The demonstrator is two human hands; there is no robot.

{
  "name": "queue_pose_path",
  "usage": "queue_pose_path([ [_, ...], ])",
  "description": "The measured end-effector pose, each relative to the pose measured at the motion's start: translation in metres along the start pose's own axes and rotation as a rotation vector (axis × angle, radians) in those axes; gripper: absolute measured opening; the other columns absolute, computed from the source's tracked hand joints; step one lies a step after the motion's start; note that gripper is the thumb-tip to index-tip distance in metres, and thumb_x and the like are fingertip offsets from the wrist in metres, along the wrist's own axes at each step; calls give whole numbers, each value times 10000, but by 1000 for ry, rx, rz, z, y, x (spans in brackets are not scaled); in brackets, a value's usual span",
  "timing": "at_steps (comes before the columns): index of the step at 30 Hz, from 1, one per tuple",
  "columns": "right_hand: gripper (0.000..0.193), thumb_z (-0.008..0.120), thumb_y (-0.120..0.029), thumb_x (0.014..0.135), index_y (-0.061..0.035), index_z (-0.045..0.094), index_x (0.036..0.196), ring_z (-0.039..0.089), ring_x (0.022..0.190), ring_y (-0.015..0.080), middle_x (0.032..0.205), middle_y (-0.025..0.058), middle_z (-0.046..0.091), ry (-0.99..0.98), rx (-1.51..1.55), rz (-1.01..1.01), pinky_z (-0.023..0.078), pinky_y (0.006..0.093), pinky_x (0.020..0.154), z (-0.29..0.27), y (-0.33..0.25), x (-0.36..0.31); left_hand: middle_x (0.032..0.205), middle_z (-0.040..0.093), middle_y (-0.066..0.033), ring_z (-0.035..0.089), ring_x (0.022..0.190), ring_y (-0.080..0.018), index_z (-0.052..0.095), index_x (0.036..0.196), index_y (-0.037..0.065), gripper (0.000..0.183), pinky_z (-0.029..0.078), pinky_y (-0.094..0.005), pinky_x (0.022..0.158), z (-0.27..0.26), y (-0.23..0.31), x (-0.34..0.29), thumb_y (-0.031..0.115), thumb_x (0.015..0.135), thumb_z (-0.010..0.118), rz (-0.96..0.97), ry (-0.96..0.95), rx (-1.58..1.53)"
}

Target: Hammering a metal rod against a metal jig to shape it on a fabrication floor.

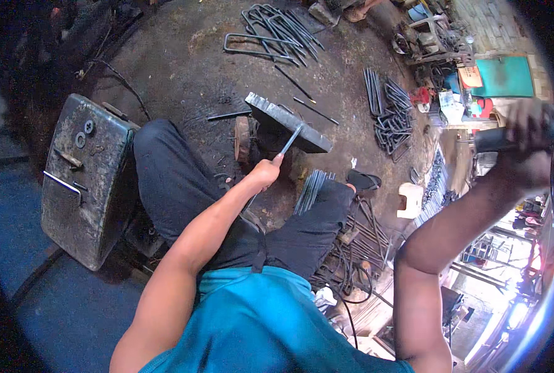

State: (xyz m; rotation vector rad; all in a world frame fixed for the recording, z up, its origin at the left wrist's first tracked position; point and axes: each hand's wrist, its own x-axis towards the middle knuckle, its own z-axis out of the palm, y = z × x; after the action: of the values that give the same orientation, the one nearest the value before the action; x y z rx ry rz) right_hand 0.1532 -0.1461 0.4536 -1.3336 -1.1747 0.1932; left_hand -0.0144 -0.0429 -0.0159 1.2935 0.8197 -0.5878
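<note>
My left hand (267, 173) is closed around a thin metal rod (292, 140). The rod's far end lies over the top of a thick steel block (271, 112), which stands between my knees like an anvil. Raised high at the right, my right hand (526, 140) grips a dark, blunt tool that looks like a hammer (493, 140). Motion and the rim of the view blur it, and its full shape is hidden. A bundle of straight metal rods (313, 189) rests by my right thigh.
Bent U-shaped rods (271, 34) lie on the floor ahead, with another pile (390, 115) to the right. A worn metal box (87, 180) at left carries washers and a bent rod. More rods (367, 233) and black cables (351, 292) lie by my right leg, near a white stool (409, 200).
</note>
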Motion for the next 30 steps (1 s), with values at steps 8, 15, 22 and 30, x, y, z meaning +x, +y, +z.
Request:
queue_pose_path([
  [8,524,460,-632,887,-110,497,867,429,432,106,569,-6,447,605,-334,659,310,274,366,98,214,-196,495,432,-47,427,408,-183,555,682,28,707,334,-351,399,-1,4,3,653,916,322,21,0,20],
  [15,528,485,-573,905,-101,445,674,387,359,101,499,-12,390,571,65,1344,327,277,332,119,289,-258,487,403,-31,365,407,-174,439,571,91,657,284,-368,402,-2,-18,7,638,922,340,38,-5,-5],
  [22,490,512,-525,911,-71,491,730,411,357,93,522,-7,443,492,-31,1262,338,259,319,82,246,-229,510,338,2,326,411,-142,407,592,115,614,256,-320,388,-4,-13,5,632,920,358,-29,-46,-34],
  [30,500,479,-587,902,-95,524,824,412,395,87,546,-29,429,456,-238,789,327,243,337,10,110,-81,536,379,-14,348,424,-149,450,638,93,616,289,-330,400,-6,-13,9,635,917,358,-47,-42,-55],
])
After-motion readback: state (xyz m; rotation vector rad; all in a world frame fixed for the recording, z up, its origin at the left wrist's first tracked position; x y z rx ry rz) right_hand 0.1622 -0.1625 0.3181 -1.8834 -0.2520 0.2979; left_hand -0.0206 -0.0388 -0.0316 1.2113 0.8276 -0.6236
